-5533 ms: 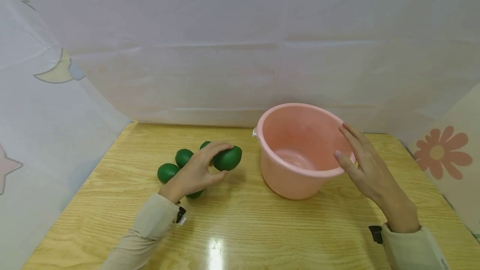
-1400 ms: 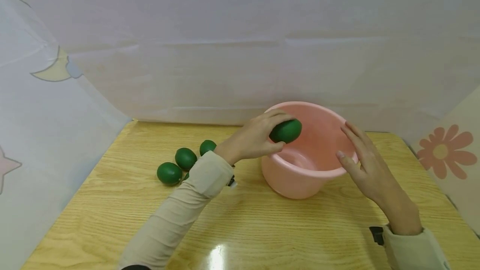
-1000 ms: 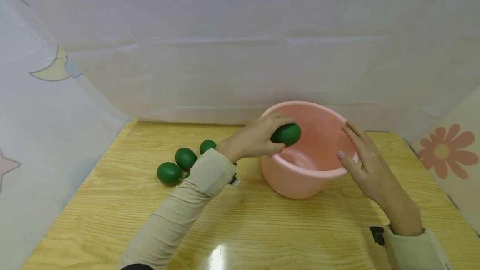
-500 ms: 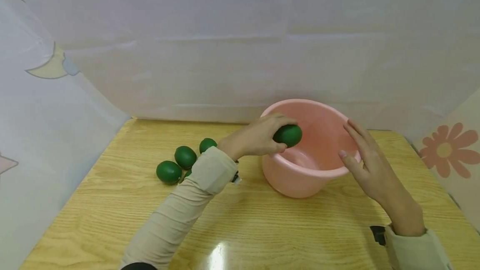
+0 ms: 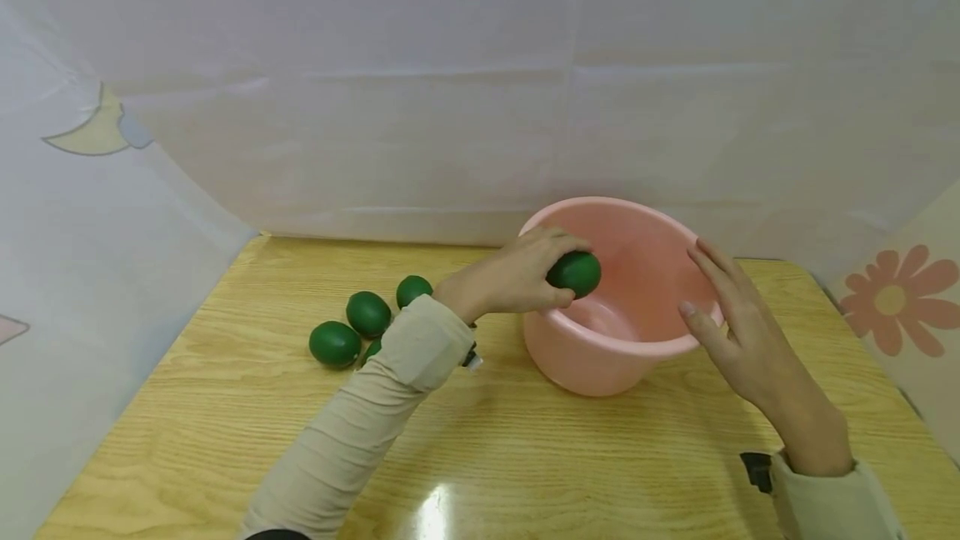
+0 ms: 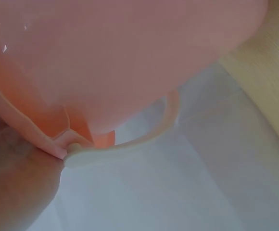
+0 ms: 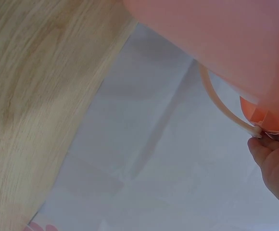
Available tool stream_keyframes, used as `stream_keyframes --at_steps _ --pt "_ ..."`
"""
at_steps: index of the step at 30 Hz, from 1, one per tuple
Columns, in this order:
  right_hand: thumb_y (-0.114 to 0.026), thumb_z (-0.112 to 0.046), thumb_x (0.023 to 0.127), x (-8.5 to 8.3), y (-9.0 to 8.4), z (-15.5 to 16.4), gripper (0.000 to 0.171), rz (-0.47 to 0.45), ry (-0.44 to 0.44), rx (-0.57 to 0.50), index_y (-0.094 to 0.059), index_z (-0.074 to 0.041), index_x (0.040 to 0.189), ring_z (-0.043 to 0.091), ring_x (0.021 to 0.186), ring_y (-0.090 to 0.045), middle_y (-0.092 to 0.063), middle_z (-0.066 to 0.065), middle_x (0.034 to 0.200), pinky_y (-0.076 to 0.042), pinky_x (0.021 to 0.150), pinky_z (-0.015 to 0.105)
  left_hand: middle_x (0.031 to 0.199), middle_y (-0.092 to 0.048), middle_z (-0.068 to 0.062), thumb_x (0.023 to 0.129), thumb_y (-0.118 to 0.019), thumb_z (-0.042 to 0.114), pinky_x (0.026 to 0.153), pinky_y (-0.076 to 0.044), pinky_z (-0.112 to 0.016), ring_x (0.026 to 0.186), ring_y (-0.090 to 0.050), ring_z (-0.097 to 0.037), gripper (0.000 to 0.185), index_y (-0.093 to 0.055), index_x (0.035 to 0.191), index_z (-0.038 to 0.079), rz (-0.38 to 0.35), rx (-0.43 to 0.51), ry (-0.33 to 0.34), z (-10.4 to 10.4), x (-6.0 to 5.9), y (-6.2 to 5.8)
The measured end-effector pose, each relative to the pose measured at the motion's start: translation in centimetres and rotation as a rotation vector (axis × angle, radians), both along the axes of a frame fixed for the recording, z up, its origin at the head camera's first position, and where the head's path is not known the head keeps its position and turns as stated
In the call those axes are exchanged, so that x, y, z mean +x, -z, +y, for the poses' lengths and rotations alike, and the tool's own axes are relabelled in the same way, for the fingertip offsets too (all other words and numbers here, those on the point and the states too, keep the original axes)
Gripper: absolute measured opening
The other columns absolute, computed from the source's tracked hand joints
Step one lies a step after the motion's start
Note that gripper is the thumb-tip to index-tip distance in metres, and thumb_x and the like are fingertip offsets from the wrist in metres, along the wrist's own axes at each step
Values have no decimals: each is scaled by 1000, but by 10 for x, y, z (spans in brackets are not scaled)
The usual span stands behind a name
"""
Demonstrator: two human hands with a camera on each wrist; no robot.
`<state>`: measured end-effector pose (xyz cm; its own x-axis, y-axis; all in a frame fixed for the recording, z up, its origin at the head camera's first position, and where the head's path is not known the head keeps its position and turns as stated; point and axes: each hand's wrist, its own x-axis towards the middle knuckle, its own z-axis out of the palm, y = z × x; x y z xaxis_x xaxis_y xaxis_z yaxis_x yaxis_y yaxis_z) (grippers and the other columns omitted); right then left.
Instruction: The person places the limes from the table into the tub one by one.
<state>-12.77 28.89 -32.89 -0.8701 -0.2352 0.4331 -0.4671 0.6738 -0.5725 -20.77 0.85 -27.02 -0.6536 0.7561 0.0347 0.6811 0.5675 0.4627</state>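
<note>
Green ovoid (image 5: 579, 274) is likely needing release, your left hand (image 5: 517, 277) gripping it, right hand (image 5: 750, 340) holding the pink plastic bucket (image 5: 592, 365) below.

Beige and black

On my remote feed I see a beige left sleeve (image 5: 337, 432), creased, with a wide cuff (image 5: 429, 344); beside it shows a black fitting (image 5: 469, 354) with a pale tip. The right sleeve (image 5: 836, 497) is beige too, an angular black block (image 5: 758, 472) at its edge.

can't tell the room type: wood-grain worktop (image 5: 570, 465), pale creased sheeting (image 5: 450, 140) on three sides, cartoon moon (image 5: 93, 138) printed left, pink flower (image 5: 890, 300) right
</note>
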Motion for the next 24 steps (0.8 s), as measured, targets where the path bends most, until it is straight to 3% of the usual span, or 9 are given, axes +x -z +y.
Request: stream_keyframes --at_steps 7,12,24 --pt "-52 -16 100 0 0 -1 64 -5 -1 5 -26 -12 158 41 152 -13 -17 8 166 -12 113 75 150 -46 -2 92 -62 19 119 -32 -31 143 -33 -17 53 -49 144 12 -29 3 -19 -2 2 0" --pt "-52 -17 100 0 0 -1 64 -22 3 9 -25 -14 158 41 152 -12 -16 8 166 -12 112 76 148 -47 0 93 -60 19 118 -33 -31 142 -34 -15 51 -50 143 13 -34 63 -30 -5 3 4" --pt "-52 -17 100 0 1 -2 64 -21 4 12 -26 -13 158 42 152 -12 -16 8 166 -12 112 76 145 -52 -2 97 -61 23 121 -29 -37 143 -38 -19 47 -52 141 10 94 227 -26 -12 5 19"
